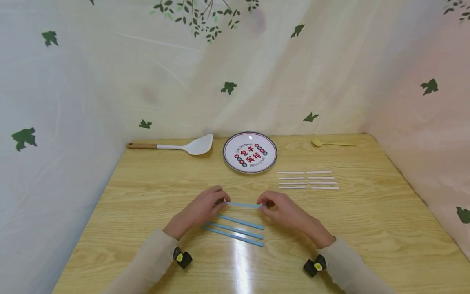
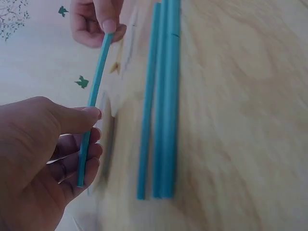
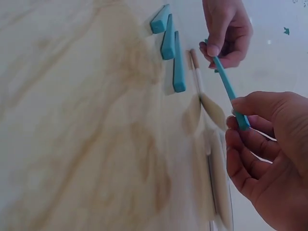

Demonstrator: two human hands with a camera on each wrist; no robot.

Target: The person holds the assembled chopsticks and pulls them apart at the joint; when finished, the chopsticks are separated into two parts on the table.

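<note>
A slim blue chopstick (image 1: 242, 205) is held level between both hands above the table. Its thinner end is pinched by the thumb and fingers of my left hand (image 1: 205, 206), and a short length sticks out past them in the left wrist view. My right hand (image 1: 284, 208) pinches the thicker, squared end (image 3: 243, 122) between thumb and fingertips. Just nearer than the hands, three more blue chopsticks (image 1: 240, 221) lie side by side, slightly apart and slanting. In the head view their left ends come close to my left hand.
Behind the hands stands a round white plate (image 1: 251, 138) with red lettering. A white spatula (image 1: 200, 145) with a wooden handle lies left of it. To the right lie a small yellow spoon (image 1: 316, 142) and several short white sticks (image 1: 324, 188) in two columns. Cloth walls enclose the table.
</note>
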